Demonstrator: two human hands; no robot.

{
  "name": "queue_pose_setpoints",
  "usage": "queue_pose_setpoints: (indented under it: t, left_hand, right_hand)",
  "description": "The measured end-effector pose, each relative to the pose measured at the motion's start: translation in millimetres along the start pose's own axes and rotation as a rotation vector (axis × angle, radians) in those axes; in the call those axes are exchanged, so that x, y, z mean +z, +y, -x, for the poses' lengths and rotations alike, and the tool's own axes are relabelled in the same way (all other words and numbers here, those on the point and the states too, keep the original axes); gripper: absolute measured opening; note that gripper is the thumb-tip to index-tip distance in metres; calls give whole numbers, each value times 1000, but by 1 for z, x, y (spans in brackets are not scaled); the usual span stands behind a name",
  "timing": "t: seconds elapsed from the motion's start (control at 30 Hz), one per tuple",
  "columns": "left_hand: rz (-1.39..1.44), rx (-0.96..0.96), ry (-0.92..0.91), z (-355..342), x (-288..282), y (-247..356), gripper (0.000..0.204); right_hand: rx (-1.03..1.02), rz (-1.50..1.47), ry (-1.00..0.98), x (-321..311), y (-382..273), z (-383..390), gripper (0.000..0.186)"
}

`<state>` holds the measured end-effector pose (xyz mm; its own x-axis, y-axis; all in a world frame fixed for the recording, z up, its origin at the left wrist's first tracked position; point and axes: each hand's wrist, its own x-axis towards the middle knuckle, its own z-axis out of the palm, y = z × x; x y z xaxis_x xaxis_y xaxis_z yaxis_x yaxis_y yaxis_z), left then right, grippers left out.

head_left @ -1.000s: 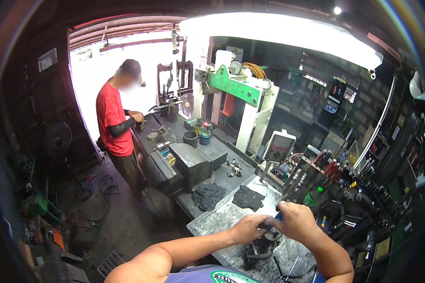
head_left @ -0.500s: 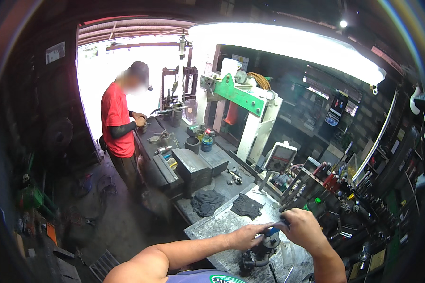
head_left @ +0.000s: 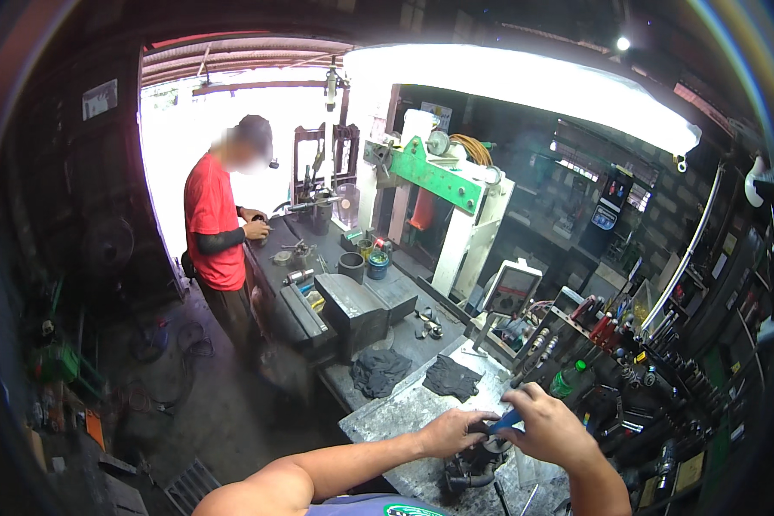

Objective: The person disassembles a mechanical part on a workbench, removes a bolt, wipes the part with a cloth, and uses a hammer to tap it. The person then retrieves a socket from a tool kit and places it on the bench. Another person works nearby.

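Over the near workbench (head_left: 387, 427), my right hand (head_left: 555, 430) pinches a blue object (head_left: 507, 420) between thumb and fingers; its exact kind is hidden by the grip. Close on its left, my left hand (head_left: 450, 433) has its fingers drawn together beside the blue object's lower end. What these fingers hold, if anything, I cannot make out. Just below both hands sits a dark metal machine part (head_left: 471, 473) with a curved, pipe-like section. A thin metal rod (head_left: 530, 499) lies to the right of it.
Two dark rags (head_left: 380, 371) (head_left: 452, 378) lie beyond my hands. A large bench vise (head_left: 350, 311) stands farther left. Tools crowd the rack (head_left: 606, 331) on the right, near a green bottle (head_left: 568, 378). A co-worker in a red shirt (head_left: 215, 206) handles something at the far bench.
My right hand has turned and its fingers have shifted, so more of the blue object shows. My left hand stays close beside it. The co-worker's hands have moved slightly.
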<state>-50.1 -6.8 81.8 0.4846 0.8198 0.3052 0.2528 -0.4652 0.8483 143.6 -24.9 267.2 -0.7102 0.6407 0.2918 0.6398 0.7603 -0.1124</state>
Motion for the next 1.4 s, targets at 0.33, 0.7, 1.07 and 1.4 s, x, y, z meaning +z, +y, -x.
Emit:
queue_pose_setpoints:
  t: [0.33, 0.7, 1.07, 1.4]
  left_hand:
    - [-69, 79, -7, -3, 4, -17, 59]
    - [-384, 417, -268, -31, 6, -51, 101]
    - [-749, 300, -179, -25, 22, 3, 108]
    - [-601, 147, 52, -28, 45, 7, 101]
  right_hand:
    - [5, -150, 20, -2, -3, 6, 23]
    - [-93, -348, 76, 25, 15, 0, 27]
    - [120, -817, 347, 60, 32, 51, 15]
    - [495, -1448, 1007, 136, 20, 75, 25]
